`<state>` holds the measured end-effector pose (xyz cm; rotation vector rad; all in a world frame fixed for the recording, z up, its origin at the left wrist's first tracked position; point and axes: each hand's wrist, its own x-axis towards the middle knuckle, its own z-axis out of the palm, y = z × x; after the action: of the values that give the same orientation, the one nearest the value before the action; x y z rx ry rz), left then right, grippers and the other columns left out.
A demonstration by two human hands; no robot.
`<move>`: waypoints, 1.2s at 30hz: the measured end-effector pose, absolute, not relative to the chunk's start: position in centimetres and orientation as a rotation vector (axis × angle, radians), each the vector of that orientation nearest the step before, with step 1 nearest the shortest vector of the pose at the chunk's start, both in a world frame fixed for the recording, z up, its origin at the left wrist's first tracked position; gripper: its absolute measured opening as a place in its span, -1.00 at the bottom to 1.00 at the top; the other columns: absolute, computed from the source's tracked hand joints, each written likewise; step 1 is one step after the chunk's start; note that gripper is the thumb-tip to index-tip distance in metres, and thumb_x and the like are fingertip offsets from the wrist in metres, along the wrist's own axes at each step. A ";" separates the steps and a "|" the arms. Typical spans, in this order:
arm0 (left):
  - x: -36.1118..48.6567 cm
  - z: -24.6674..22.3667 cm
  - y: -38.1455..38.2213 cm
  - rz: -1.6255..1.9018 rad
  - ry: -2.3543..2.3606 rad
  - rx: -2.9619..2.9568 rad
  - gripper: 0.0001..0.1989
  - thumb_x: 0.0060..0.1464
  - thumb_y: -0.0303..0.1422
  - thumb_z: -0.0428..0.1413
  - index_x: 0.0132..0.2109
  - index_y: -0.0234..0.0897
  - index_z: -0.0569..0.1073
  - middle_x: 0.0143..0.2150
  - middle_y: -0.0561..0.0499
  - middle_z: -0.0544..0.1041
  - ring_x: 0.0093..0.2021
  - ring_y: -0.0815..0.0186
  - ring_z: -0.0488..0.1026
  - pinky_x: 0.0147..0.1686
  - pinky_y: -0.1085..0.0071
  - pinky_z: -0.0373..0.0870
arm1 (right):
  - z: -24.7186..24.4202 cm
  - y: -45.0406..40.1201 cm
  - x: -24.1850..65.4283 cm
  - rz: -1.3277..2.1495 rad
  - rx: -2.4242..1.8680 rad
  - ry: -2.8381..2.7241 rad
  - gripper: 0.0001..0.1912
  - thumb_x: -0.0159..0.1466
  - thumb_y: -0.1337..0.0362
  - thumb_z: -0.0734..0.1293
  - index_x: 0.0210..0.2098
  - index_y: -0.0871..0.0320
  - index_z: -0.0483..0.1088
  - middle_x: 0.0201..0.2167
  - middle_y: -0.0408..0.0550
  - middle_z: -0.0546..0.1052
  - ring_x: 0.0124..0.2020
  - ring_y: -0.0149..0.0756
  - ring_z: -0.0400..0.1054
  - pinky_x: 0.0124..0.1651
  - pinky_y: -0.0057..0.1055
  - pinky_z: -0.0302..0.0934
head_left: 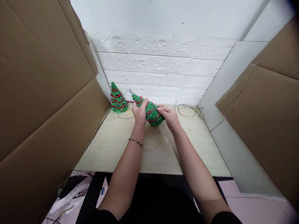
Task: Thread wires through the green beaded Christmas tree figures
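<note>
Pale tabletop (198, 152) | beaded tree (118, 100) upright, left of the left hand (140, 112) | wires (128, 115) around its foot | wire coil (185, 106) past the right hand (171, 118)

We noted left hand (140, 113) gripping a tilted beaded tree (154, 114), right hand (171, 117) pinching at its wide end; second tree (118, 100) stood far left, loose wires (200, 113) lay far right.

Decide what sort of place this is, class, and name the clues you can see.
Probably a small craft workspace: the left hand holds a decorated green tree, a similar standing tree is nearby, and loose thin wires lie on the tabletop.
</note>
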<state>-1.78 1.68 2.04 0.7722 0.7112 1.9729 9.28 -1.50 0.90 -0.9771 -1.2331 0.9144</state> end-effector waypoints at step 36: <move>-1.2 2.5 0.9 1.888 0.689 0.792 -0.68 -0.33 -0.35 0.28 -0.33 -0.31 0.42 -0.42 0.05 0.43 -0.45 0.43 0.37 -0.36 0.45 0.31 | -0.1 -1.6 9.0 0.288 -1.296 -1.617 -0.54 0.23 -0.07 0.05 0.04 -0.14 0.29 0.22 -0.15 0.07 0.20 0.03 -0.14 0.17 0.12 -0.29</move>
<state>-1.18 0.92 2.49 0.7919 0.6889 1.8879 9.02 -1.65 -0.09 -1.2958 -1.6167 0.2880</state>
